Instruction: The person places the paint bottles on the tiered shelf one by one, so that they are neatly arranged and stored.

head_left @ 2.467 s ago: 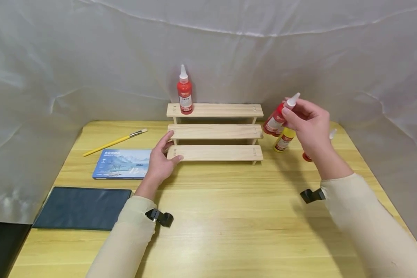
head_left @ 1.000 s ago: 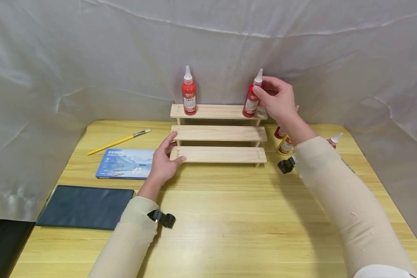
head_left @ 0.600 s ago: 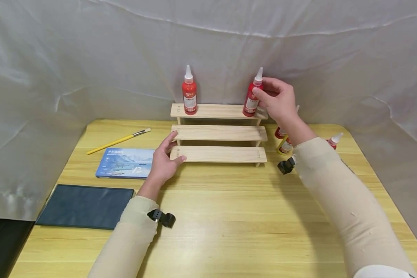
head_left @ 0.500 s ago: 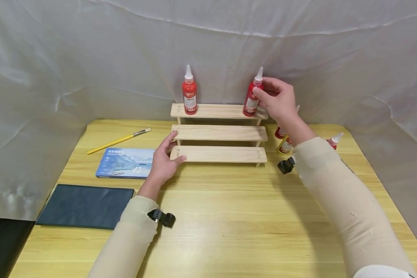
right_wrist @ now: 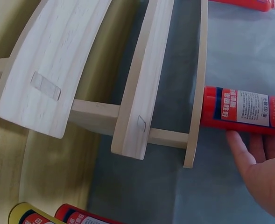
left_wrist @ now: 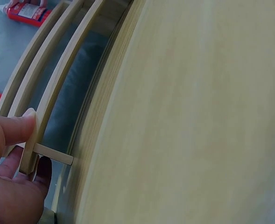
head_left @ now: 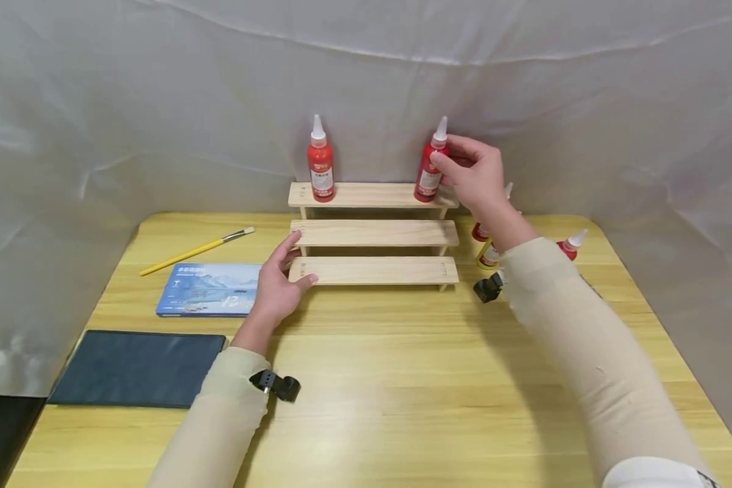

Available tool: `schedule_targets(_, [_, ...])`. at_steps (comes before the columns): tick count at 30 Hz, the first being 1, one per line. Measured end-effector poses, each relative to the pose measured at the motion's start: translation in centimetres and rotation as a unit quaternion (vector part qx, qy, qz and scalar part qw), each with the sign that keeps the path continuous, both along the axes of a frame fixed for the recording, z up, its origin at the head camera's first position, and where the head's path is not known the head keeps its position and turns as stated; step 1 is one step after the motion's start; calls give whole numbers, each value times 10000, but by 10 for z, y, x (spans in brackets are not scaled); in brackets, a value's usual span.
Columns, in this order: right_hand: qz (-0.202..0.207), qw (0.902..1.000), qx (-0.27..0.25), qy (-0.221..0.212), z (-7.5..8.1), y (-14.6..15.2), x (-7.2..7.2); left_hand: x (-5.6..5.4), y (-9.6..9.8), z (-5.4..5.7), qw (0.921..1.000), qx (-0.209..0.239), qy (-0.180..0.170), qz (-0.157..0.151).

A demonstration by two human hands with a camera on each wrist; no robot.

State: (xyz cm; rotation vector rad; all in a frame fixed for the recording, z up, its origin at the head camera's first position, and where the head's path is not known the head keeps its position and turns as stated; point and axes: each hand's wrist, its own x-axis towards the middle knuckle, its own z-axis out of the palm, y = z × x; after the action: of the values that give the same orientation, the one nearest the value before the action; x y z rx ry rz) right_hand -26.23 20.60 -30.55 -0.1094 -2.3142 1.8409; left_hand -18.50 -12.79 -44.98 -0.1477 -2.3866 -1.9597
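Note:
A three-tier wooden display rack (head_left: 375, 233) stands at the back of the table. My left hand (head_left: 277, 281) grips its left end, the thumb on the lowest tier, as the left wrist view also shows. At the right end of the top tier, a red squeeze bottle (head_left: 428, 177) with a white nozzle stands upright. My right hand (head_left: 472, 173) holds it from the right side, thumb in front. In the right wrist view, the base of that red bottle (right_wrist: 240, 109) meets the top board. Another red squeeze bottle (head_left: 321, 173) stands near the top tier's left end.
Right of the rack, partly behind my right arm, are a yellow bottle (head_left: 488, 256), a red bottle (head_left: 479, 232) and another red bottle (head_left: 570, 247). On the left lie a yellow-handled paintbrush (head_left: 198, 251), a blue box (head_left: 210, 290) and a dark flat case (head_left: 140, 369). Grey cloth (head_left: 366, 88) hangs behind.
My right hand has carried the red bottle leftward from beside the rack onto the top tier's right end. Over the last second it has stayed there. My left hand keeps its grip; the head view shifts slightly.

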Motion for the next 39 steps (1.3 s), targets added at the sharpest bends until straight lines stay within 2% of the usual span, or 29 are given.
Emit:
schedule_targets(7, [-158,9997,167,74,0,-1,0,0,1,0,9999,82,-51,-80])
schedule_targets(13, [-111,9980,84,613,-2,7,8,2,2,0,9999,75,-30,-85])
schedule_targets(18, [-77,9953,114,958,1,17,29,3,3,2,9999,11,-55,-92])
schedule_targets(21, [-110,9946,254,998,4,25,45,2,3,3,9999,-25,-51,-101])
schedule_targets(25, [-158,9928,127,1180,3,36,63,1,2,4,9999,-27,-46,-90])
schedule_targets(33, [-290,9819,-492,1807,-8,59,94,2,2,5,9999,61,-84,-99])
schedule_targets(39, [-542,9753,-865,1958,-18,72,108,2,2,5,9998,112,-111,-118])
